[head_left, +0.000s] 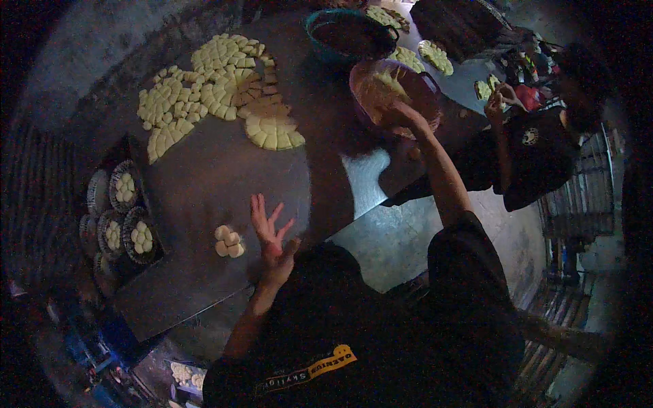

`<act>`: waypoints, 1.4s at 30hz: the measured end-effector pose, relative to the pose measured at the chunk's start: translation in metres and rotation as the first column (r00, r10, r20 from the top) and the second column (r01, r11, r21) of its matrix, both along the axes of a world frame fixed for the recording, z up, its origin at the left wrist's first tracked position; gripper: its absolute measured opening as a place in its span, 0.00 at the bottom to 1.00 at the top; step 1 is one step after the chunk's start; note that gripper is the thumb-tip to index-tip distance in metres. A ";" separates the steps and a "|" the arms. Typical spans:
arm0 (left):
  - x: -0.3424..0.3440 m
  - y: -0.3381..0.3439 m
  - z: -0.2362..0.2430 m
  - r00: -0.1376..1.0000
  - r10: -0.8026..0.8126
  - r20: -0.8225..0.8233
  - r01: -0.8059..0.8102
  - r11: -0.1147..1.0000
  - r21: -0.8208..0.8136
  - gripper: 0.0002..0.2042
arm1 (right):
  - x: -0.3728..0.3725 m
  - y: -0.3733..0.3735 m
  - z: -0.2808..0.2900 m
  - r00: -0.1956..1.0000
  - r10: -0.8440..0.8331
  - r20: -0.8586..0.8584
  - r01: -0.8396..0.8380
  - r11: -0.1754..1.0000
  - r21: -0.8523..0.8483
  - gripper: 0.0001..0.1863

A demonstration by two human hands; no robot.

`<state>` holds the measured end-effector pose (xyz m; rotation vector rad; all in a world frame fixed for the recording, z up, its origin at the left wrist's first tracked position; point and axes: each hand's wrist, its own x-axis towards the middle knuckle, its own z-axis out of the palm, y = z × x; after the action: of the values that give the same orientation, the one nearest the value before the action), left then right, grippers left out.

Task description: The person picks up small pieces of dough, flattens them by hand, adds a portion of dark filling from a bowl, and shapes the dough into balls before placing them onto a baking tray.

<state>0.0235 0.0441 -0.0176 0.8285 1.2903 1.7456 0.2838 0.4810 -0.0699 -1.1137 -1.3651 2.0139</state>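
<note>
My left hand point(274, 234) is held over the table with its fingers spread, palm partly up and nothing in it. Just left of it lies a small cluster of pale dough balls point(230, 242) pressed against one another. My right arm reaches out to a pinkish-purple basin point(431, 95), and my right hand point(398, 117) is down inside its near part. Something yellowish point(379, 87) shows in the basin beyond that hand. Dimness and blur hide the fingers of my right hand.
Cut dough pieces point(221, 58) cover the table's far left, some browner. At left, a dark tray point(155, 238) holds round fluted pans point(141, 257), several with dough balls. A green basin point(314, 42) stands far back. A co-worker point(537, 156) at right handles dough near flat dough rounds point(435, 57).
</note>
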 end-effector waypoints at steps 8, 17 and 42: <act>-0.027 -0.040 -0.008 0.991 0.099 0.091 -0.088 0.990 -0.113 0.52 | -0.005 0.007 0.010 0.891 0.046 0.451 -0.313 0.782 0.539 0.21; -0.016 -0.008 -0.009 0.952 -0.220 0.214 0.236 0.970 -0.053 0.33 | -0.021 -0.044 0.029 0.979 0.009 0.203 -0.134 0.782 0.609 0.26; -0.005 -0.001 -0.008 0.816 0.339 0.468 -0.231 0.933 -0.275 0.11 | -0.161 -0.281 0.116 0.668 0.677 0.308 -0.691 0.410 0.595 0.30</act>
<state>0.0187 0.0433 -0.0257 0.0267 1.2373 1.8531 0.1232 0.2004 0.0465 -0.1898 -2.6006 1.6182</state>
